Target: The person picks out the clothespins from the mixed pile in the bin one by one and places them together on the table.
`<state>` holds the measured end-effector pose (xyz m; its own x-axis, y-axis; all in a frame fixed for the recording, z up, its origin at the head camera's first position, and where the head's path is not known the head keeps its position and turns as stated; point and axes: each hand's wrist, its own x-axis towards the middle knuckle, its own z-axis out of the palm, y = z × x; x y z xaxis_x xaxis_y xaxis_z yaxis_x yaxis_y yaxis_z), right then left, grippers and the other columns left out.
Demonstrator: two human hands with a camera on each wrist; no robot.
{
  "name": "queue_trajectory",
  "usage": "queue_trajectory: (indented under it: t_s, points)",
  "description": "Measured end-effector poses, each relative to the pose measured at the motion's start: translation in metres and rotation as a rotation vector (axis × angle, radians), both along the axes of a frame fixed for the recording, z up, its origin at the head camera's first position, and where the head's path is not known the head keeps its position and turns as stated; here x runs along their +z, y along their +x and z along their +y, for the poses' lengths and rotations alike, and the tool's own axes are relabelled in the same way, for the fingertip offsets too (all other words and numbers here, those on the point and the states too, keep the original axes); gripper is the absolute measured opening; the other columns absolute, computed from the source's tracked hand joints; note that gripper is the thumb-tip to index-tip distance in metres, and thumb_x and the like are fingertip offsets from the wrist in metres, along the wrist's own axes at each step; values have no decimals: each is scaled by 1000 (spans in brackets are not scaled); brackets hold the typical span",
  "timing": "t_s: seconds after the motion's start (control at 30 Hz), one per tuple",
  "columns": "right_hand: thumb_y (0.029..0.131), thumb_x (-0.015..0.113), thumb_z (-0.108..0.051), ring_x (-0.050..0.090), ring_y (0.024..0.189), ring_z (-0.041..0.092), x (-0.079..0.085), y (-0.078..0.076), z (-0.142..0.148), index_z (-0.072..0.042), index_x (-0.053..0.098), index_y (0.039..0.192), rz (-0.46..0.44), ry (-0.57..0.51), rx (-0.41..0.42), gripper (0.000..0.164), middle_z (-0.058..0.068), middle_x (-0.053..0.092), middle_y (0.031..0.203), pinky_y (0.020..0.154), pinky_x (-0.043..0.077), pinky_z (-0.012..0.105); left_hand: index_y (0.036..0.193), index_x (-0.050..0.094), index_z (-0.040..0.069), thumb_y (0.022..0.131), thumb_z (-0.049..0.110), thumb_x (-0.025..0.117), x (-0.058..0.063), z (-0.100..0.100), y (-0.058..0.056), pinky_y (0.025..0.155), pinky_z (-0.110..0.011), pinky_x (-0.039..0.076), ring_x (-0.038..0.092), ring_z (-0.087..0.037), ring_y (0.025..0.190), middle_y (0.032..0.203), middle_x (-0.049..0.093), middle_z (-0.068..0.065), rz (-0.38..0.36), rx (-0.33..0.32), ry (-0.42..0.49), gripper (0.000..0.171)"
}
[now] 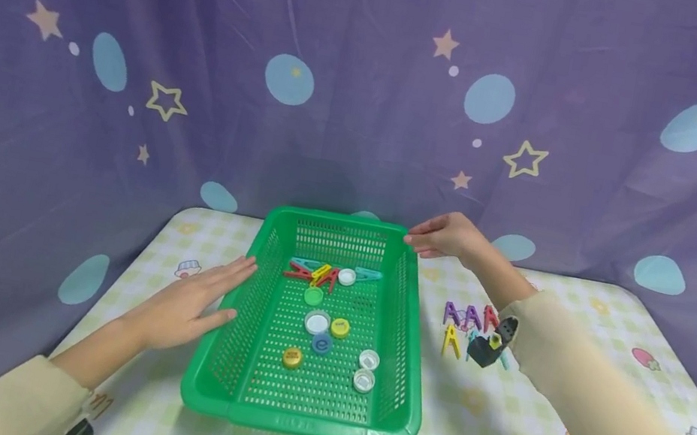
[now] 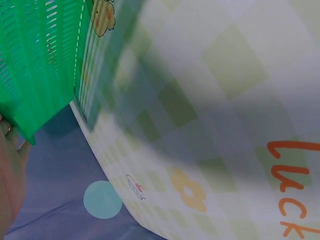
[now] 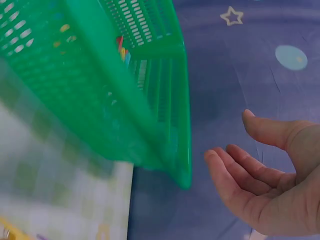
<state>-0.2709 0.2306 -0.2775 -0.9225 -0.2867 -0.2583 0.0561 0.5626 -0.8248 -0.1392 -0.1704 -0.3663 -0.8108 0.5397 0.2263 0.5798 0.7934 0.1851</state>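
A green plastic basket [image 1: 295, 424] stands in the middle of the table. My left hand [image 1: 187, 304] lies along its left rim with straight fingers; in the left wrist view, fingertips touch the green wall [image 2: 42, 65]. By the far right corner is my right hand [image 1: 448, 237]. The right wrist view shows that hand [image 3: 270, 185] a little apart from the basket, fingers loosely bent around nothing. Inside lie red clothespins [image 1: 299, 271], a yellow clothespin [image 1: 321, 271], blue clothespins [image 1: 369, 275] and several bottle caps, among them a gold cap [image 1: 292, 358] and a white cap [image 1: 364, 381].
Right of the basket, purple clothespins [image 1: 453, 313], a red clothespin [image 1: 489, 316] and a yellow clothespin [image 1: 452, 340] lie on the checked tablecloth [image 1: 534, 429]. A black wrist device [image 1: 486, 350] partly covers light-blue ones. Behind hangs a purple curtain [image 1: 359, 151].
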Motion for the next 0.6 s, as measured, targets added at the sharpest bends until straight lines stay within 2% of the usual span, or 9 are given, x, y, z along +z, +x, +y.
queue_trajectory:
  t_s: [0.17,0.27,0.37,0.53,0.6]
  points:
    - [87,71,-19,68,76,9,1,-6,-31,0,66,117,-16,34,10,36,8,71,98,88,58,35,154,25,15,97,32,54,-1,-1,1,110,-57,36,33,-35,144,161,25,-8,7,3,0,66]
    - [87,72,-20,66,72,7,-1,-10,-48,-1,68,115,-27,77,24,34,10,71,103,91,56,37,154,25,16,97,34,54,-1,-1,2,111,-56,35,32,-34,144,161,24,-6,-5,8,1,66]
    - [86,73,-23,69,80,13,-3,-15,-63,-3,69,113,-30,130,34,33,14,69,116,88,58,34,154,25,16,97,36,53,0,-1,2,112,-56,34,32,-33,145,161,24,-6,-15,15,-2,66]
    - [84,75,-27,68,105,26,-8,-21,-83,-5,71,110,-25,191,50,35,15,68,120,84,58,31,154,26,15,97,35,53,1,1,3,112,-57,34,31,-33,145,161,25,-7,-17,12,8,66]
    - [84,75,-27,67,109,27,-11,-24,-89,-5,71,109,-28,212,59,34,14,69,119,84,58,31,153,26,14,97,34,54,1,2,3,112,-57,34,32,-34,145,160,26,-8,-13,4,15,66]
